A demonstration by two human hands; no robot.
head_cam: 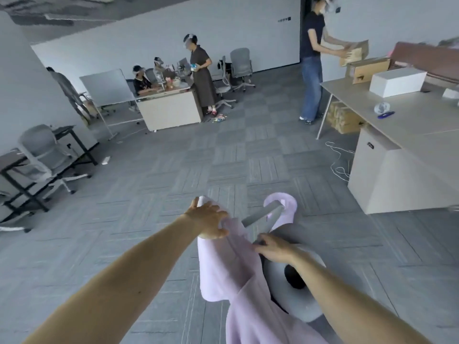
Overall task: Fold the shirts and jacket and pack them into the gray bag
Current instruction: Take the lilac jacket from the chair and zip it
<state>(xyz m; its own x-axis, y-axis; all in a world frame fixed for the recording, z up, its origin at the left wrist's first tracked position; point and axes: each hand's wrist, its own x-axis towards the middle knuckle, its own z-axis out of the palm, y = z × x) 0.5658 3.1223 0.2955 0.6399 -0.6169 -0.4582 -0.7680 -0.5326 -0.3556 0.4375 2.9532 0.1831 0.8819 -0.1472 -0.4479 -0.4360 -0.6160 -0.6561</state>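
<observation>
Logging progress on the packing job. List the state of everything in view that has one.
pink garment: unfolded, draped over the chair, one end over its armrest.
left hand: grips the garment's top edge.
right hand: pinches the garment's fabric.
gray chair: partly covered by the garment.
cardboard box: held by a standing person at the far desk.
</observation>
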